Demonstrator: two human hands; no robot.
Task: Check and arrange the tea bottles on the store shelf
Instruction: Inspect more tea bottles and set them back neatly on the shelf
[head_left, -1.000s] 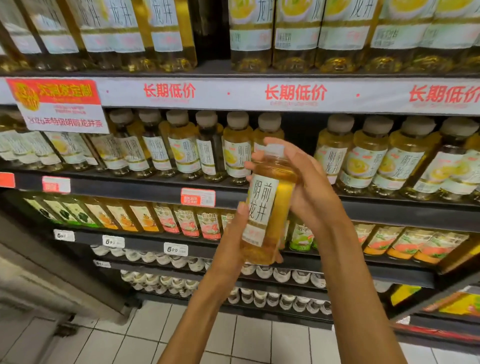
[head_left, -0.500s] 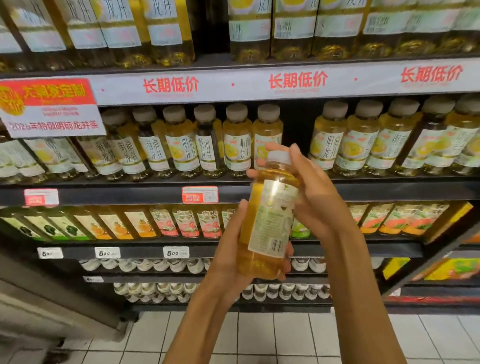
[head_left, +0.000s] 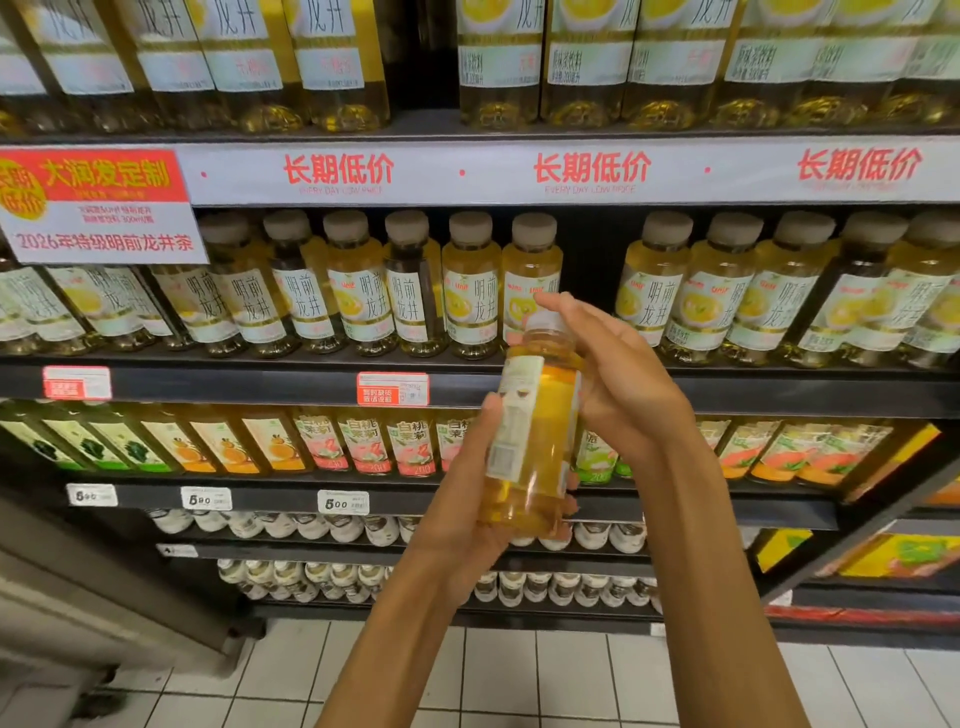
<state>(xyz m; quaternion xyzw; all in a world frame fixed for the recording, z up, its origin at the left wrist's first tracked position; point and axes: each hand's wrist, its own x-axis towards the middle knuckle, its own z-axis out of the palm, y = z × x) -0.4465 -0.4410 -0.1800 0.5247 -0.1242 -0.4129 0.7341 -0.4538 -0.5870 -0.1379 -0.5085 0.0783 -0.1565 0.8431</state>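
Note:
I hold a yellow tea bottle (head_left: 540, 431) upright in front of the shelves, its barcode side of the label facing me. My left hand (head_left: 462, 514) grips its base and lower body. My right hand (head_left: 618, 379) wraps the upper body and neck from the right, fingers reaching over the cap. Behind it a row of matching tea bottles (head_left: 363, 291) with beige caps stands on the middle shelf (head_left: 260, 382). A dark gap (head_left: 592, 260) in that row lies just above my right hand.
The top shelf holds larger yellow tea bottles (head_left: 587, 62) above a white price strip (head_left: 467, 171) with red characters. Below are fruit tea bottles (head_left: 363, 441), then white-capped bottles (head_left: 332, 527) on lower shelves. A red and white promotion sign (head_left: 98, 208) hangs at left. White floor tiles (head_left: 545, 680) lie underneath.
The bottle has been turned in my hands: the front label faced me a second ago, the back label with barcode faces me now. The view has shifted slightly downward.

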